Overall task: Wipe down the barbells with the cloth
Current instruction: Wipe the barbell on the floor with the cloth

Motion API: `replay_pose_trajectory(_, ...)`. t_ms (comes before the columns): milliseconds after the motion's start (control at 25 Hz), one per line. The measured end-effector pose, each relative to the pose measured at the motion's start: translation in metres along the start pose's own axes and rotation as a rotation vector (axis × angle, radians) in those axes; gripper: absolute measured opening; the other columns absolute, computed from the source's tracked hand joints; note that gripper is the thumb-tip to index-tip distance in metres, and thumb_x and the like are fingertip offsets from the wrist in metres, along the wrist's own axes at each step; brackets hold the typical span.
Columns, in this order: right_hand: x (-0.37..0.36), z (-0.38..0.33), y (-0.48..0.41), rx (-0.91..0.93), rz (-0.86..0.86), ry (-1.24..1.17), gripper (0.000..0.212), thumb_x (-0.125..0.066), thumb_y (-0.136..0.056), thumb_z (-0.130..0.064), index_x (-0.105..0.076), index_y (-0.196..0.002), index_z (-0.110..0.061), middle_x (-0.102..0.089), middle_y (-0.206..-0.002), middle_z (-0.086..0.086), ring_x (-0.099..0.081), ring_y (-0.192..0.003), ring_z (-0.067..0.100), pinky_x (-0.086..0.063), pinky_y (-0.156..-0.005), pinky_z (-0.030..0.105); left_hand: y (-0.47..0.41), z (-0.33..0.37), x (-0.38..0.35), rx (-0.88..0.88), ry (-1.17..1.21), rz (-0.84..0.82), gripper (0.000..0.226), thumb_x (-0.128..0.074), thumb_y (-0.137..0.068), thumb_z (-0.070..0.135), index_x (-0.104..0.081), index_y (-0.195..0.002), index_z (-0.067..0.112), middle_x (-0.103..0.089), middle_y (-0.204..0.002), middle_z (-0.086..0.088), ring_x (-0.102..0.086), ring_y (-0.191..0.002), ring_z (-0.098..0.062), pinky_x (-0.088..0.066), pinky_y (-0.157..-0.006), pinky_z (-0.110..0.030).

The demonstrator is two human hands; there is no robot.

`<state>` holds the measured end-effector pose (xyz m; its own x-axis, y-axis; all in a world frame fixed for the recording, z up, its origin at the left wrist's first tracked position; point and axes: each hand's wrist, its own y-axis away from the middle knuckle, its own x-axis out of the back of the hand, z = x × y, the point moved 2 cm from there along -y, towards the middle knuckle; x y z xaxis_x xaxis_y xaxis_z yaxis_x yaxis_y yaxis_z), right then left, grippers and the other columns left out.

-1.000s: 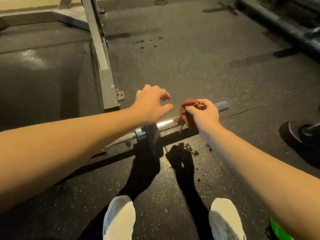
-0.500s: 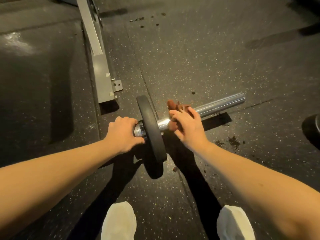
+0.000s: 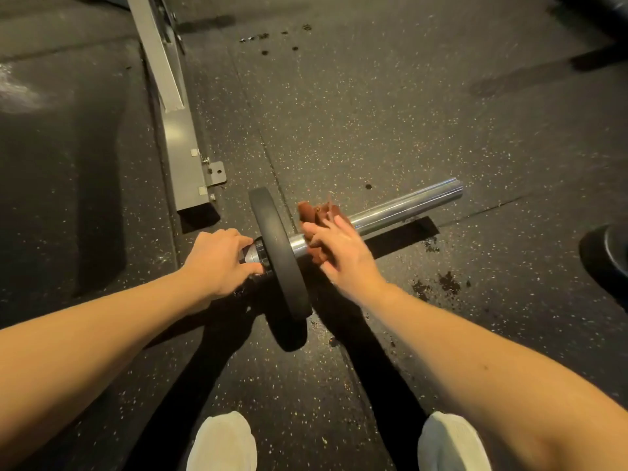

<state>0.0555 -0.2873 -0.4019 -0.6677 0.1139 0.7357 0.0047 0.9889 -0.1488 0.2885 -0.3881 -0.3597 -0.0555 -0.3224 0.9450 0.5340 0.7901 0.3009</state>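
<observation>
Plate on barbell, left hand left of it, cloth right — frame behind-left.

L grip curled round bar, R grip clutching cloth — arms outstretched

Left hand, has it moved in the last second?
Yes: the left hand dropped from above the plate onto the bar, away from the grey rack foot.

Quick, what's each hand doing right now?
Left hand: closed, gripping the barbell beside the plate.
Right hand: closed, holding the cloth around the barbell.
</observation>
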Motion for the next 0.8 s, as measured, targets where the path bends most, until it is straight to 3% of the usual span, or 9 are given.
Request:
replay_pose_trajectory(160, 0.066, 0.068, -0.009, -0.322, 0.247, 0.02, 0.052, -0.062, -0.089, -0.01, -0.054, -0.134, -0.035, -0.052, -0.14, -0.007, -0.036, -0.144, 0.026, -0.028, -0.122, 0.054, -0.014, -0.008, 0.001, 0.045, 0.007, -0.069, 0.066, -0.057, -0.096, 0.06, -0.05, -0.149, 0.023, -0.061, -0.132, -0.003, -0.055, -0.124, -0.026, -0.04, -0.098, -0.043)
replay_pose_trajectory(320, 0.071, 0.074, -0.037, -0.534, 0.328, 0.032, 0.049, -0.052, -0.095, -0.011, -0.049, -0.14, -0.029, -0.05, -0.149, -0.003, -0.041, -0.138, 0.031, -0.031, -0.119, 0.056, -0.03, -0.02, 0.006, 0.036, 0.037, -0.153, 0.054, -0.053, -0.099, 0.057, -0.057, -0.142, 0.024, -0.056, -0.109, 0.002, -0.056, -0.106, -0.023, -0.038, -0.084, -0.038)
replay_pose_trajectory(400, 0.048, 0.043, -0.048, -0.51, 0.309, 0.046, 0.045, -0.055, -0.095, -0.01, -0.051, -0.135, -0.029, -0.048, -0.15, -0.004, -0.046, -0.135, 0.034, -0.031, -0.119, 0.058, -0.035, -0.025, 0.007, 0.049, 0.11, -0.171, 0.04, -0.055, -0.1, 0.053, -0.065, -0.128, 0.025, -0.056, -0.098, 0.002, -0.055, -0.094, -0.021, -0.036, -0.08, -0.037)
replay_pose_trajectory(440, 0.033, 0.024, -0.048, -0.467, 0.276, 0.058, 0.046, -0.058, -0.095, -0.008, -0.051, -0.136, -0.027, -0.048, -0.15, -0.004, -0.043, -0.139, 0.032, -0.025, -0.123, 0.057, -0.038, -0.027, 0.008, 0.061, 0.155, -0.172, 0.028, -0.056, -0.1, 0.049, -0.067, -0.109, 0.026, -0.057, -0.091, 0.001, -0.055, -0.089, -0.022, -0.035, -0.078, -0.038)
replay_pose_trajectory(520, 0.008, -0.008, -0.037, -0.348, 0.187, 0.035, 0.046, -0.063, -0.094, -0.004, -0.056, -0.135, -0.023, -0.046, -0.155, -0.004, -0.024, -0.15, 0.018, -0.011, -0.128, 0.046, -0.041, -0.032, 0.008, 0.072, 0.225, -0.185, 0.029, -0.057, -0.099, 0.045, -0.059, -0.08, 0.023, -0.057, -0.078, 0.0, -0.055, -0.079, -0.022, -0.034, -0.074, -0.037)
replay_pose_trajectory(600, -0.001, -0.014, -0.029, -0.243, 0.11, -0.039, 0.038, -0.064, -0.094, 0.0, -0.062, -0.126, -0.02, -0.044, -0.158, -0.003, -0.007, -0.146, 0.002, -0.006, -0.126, 0.034, -0.043, -0.036, 0.008, 0.059, 0.261, -0.187, 0.03, -0.058, -0.099, 0.045, -0.059, -0.079, 0.022, -0.056, -0.074, 0.0, -0.054, -0.073, -0.02, -0.037, -0.075, -0.038)
replay_pose_trajectory(640, 0.001, -0.006, -0.029, -0.214, 0.083, -0.089, 0.038, -0.062, -0.094, 0.001, -0.063, -0.124, -0.023, -0.044, -0.158, -0.003, -0.007, -0.147, 0.002, -0.008, -0.126, 0.032, -0.043, -0.037, 0.008, 0.052, 0.283, -0.187, 0.031, -0.058, -0.099, 0.045, -0.06, -0.078, 0.022, -0.056, -0.075, 0.0, -0.054, -0.072, -0.019, -0.041, -0.076, -0.04)
replay_pose_trajectory(720, 0.019, 0.013, -0.036, -0.247, 0.117, -0.178, 0.041, -0.058, -0.095, 0.001, -0.062, -0.116, -0.034, -0.041, -0.158, -0.005, -0.023, -0.152, 0.011, -0.017, -0.125, 0.033, -0.043, -0.037, 0.008, 0.038, 0.292, -0.168, 0.031, -0.058, -0.099, 0.046, -0.06, -0.079, 0.022, -0.057, -0.08, -0.002, -0.056, -0.076, -0.021, -0.046, -0.082, -0.043)
replay_pose_trajectory(800, 0.048, 0.04, -0.049, -0.402, 0.191, -0.208, 0.041, -0.053, -0.095, 0.0, -0.058, -0.107, -0.039, -0.038, -0.155, -0.006, -0.041, -0.139, 0.012, -0.021, -0.121, 0.033, -0.041, -0.034, 0.008, 0.036, 0.278, -0.163, 0.029, -0.057, -0.099, 0.048, -0.062, -0.085, 0.023, -0.058, -0.087, -0.002, -0.057, -0.083, -0.022, -0.045, -0.084, -0.044)
